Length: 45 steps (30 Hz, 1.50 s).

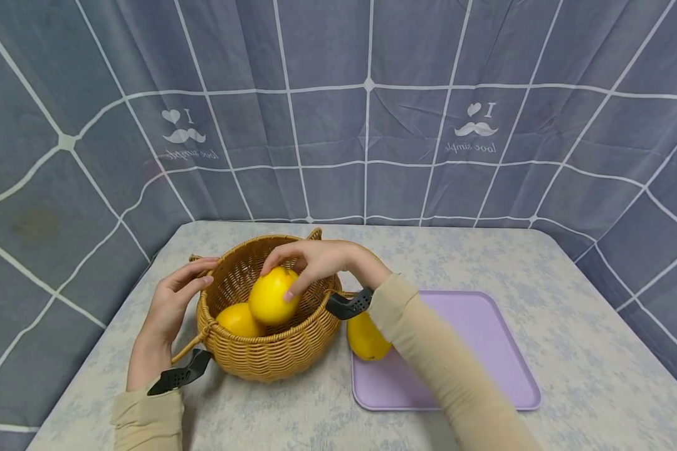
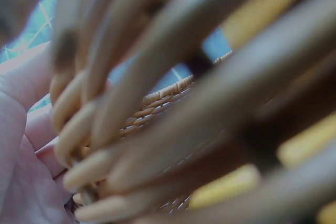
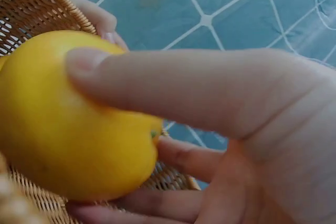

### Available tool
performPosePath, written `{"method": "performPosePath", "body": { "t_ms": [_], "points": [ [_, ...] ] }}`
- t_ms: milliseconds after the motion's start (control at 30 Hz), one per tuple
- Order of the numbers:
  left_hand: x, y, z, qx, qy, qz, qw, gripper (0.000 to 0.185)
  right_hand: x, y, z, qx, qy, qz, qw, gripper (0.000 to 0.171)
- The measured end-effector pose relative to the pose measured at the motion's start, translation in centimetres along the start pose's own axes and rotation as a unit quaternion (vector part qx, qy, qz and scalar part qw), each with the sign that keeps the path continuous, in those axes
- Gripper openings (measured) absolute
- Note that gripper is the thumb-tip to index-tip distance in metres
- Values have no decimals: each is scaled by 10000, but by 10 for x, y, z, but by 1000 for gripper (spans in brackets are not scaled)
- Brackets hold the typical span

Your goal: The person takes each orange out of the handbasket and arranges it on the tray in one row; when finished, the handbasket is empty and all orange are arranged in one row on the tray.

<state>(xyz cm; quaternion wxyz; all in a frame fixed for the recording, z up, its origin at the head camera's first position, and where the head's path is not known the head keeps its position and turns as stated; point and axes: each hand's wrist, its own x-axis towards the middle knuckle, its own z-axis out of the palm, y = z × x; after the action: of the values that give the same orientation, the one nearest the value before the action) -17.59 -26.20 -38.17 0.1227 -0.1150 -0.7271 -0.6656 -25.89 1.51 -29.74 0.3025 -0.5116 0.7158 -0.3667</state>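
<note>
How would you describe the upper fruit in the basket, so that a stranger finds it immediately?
Left of the purple tray stands a wicker basket. In it, the right hand grips this yellow fruit; the other fruit lies lower, held by neither hand.

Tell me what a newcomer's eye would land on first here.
Probably the bright yellow fruit gripped by the right hand in the opening of the wicker basket, beside a second fruit. Next, likely the lilac tray right of the basket, with a third fruit at its left side.
</note>
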Motion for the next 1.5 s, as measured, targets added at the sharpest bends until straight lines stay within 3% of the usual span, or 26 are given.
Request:
{"method": "performPosePath", "body": {
  "t_ms": [200, 433, 600, 767, 967, 1233, 1500],
  "points": [
    [1, 0, 1, 5, -10, 36, 10000, 30, -23, 2, -1, 417, 735, -201, 9962, 51],
    [3, 0, 1, 4, -20, 63, 10000, 29, -50, 2, -2, 224, 1637, -259, 9859, 53],
    [3, 0, 1, 3, -10, 44, 10000, 30, -65, 0, 0, 108, 2037, -309, 9785, 53],
    [2, 0, 1, -9, -15, 26, 10000, 30, -81, -1, 4, 431, 2422, -326, 9687, 54],
    [2, 0, 2, -40, -17, 48, 10000, 30, -103, -1, 12, 897, 2977, -309, 9499, 55],
    [0, 0, 2, -146, -9, 70, 9999, 30, -135, 5, 26, 1137, 3929, -100, 9125, 55],
    [0, 1, 1, -131, -15, 70, 9999, 31, -165, 15, 42, 1341, 4570, 14, 8793, 58]
  ]
}}
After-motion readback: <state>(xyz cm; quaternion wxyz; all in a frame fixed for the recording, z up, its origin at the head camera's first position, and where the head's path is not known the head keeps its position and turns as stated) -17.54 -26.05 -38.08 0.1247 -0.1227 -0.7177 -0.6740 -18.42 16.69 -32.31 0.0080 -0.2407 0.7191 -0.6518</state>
